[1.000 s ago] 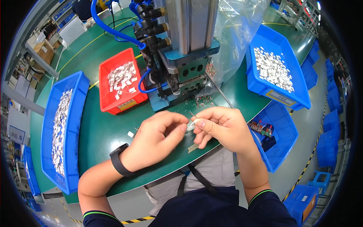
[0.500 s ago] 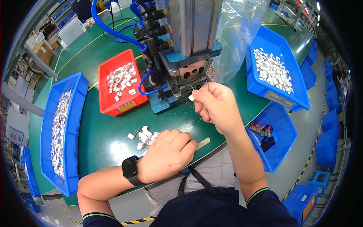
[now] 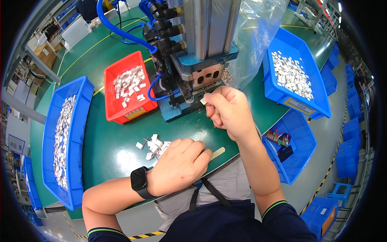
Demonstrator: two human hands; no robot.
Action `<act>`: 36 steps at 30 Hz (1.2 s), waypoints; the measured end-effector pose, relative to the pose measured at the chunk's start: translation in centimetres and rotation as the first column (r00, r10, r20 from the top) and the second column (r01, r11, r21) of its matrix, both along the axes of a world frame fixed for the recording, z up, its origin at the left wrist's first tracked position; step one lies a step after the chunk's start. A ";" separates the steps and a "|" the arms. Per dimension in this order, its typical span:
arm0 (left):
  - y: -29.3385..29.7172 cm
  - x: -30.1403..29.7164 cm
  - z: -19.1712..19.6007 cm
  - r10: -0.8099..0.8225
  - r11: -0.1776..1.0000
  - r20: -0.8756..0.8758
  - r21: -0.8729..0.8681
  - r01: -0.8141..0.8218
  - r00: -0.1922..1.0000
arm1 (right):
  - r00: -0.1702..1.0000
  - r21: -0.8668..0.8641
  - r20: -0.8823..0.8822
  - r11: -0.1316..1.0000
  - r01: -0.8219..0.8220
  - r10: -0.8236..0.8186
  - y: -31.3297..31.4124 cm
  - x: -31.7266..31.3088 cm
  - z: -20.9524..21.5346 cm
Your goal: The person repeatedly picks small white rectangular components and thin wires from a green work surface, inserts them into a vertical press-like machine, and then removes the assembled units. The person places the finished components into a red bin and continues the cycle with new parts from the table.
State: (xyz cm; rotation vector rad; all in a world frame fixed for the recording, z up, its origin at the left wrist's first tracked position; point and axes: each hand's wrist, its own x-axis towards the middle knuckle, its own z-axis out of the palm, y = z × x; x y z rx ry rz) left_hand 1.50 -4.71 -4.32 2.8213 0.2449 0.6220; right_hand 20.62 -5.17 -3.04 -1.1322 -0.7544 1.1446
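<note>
Between the thumb and forefinger of my right hand (image 3: 229,111) is a small white block with thin wire leads (image 3: 203,101). It is held at the front of the bench press (image 3: 207,76), close to the lower tooling; whether the leads touch the tooling is hard to see. My left hand (image 3: 177,165) lies at the table's near edge with its fingers curled under. Its fingertips are hidden, so what they hold, if anything, does not show. Beside it is a loose pile of the same white blocks (image 3: 153,146), partly covered by the hand.
White blocks fill a long blue bin (image 3: 86,121) on the left, a red bin (image 3: 143,107) left of the press and a blue bin (image 3: 278,86) on the right. A lower blue bin (image 3: 304,155) holds assorted parts. Blue air hoses (image 3: 125,35) and a clear plastic bag (image 3: 252,44) flank the press.
My right hand has shifted slightly up toward the press, and the white block has tilted a little in its pinch. My left hand has barely moved.
</note>
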 end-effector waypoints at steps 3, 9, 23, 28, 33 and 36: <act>0.0 0.0 0.0 0.002 1.000 0.000 -0.006 -0.002 1.000 | 1.000 0.009 -0.019 1.000 0.024 -0.023 0.0 -0.2 0.1; -0.1 0.1 0.0 0.004 1.000 -0.003 -0.013 -0.004 1.000 | 0.999 0.027 -0.036 1.000 0.008 -0.007 0.1 -0.2 -0.2; 0.2 -0.4 0.5 -0.014 0.999 -0.047 0.051 0.017 0.999 | 0.995 0.112 -0.085 0.993 -0.048 0.058 -1.1 0.1 -1.6; 2.8 -1.4 3.2 0.208 0.973 -0.063 0.118 -0.199 0.976 | 0.991 0.175 -0.073 0.979 -0.100 0.114 -1.2 0.5 -1.9; 2.9 -3.0 4.2 0.399 0.916 -0.135 0.109 -0.386 0.907 | 0.991 0.196 -0.047 0.974 -0.116 0.127 -1.2 0.5 -2.1; 2.2 -4.3 4.1 0.470 0.883 -0.230 0.132 -0.451 0.852 | 0.990 0.173 -0.004 0.975 -0.138 0.141 -1.3 0.8 -2.1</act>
